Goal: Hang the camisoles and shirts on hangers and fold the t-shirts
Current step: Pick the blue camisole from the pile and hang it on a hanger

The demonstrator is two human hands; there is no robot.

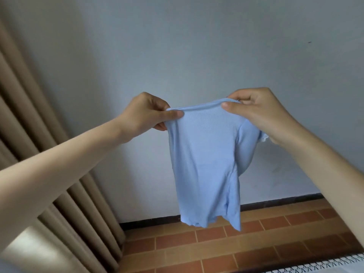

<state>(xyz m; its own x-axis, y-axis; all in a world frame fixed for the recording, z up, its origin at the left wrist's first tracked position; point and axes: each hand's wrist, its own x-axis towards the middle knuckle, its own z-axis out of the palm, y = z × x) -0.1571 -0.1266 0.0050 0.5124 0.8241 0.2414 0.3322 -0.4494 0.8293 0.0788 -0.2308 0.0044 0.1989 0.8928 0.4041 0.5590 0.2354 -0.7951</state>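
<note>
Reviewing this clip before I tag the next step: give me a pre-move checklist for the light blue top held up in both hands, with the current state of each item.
1. Left hand grips the top edge of the light blue top: ok.
2. Right hand pinches the other end of that edge: ok.
3. Top hangs clear of the tiled floor: ok.
4. Fabric spread flat: not ok, the right side is bunched and folded behind.
5. Hanger within reach: cannot tell, none in view.
6. Folding surface: cannot tell, only a patterned edge shows at bottom right.
</note>
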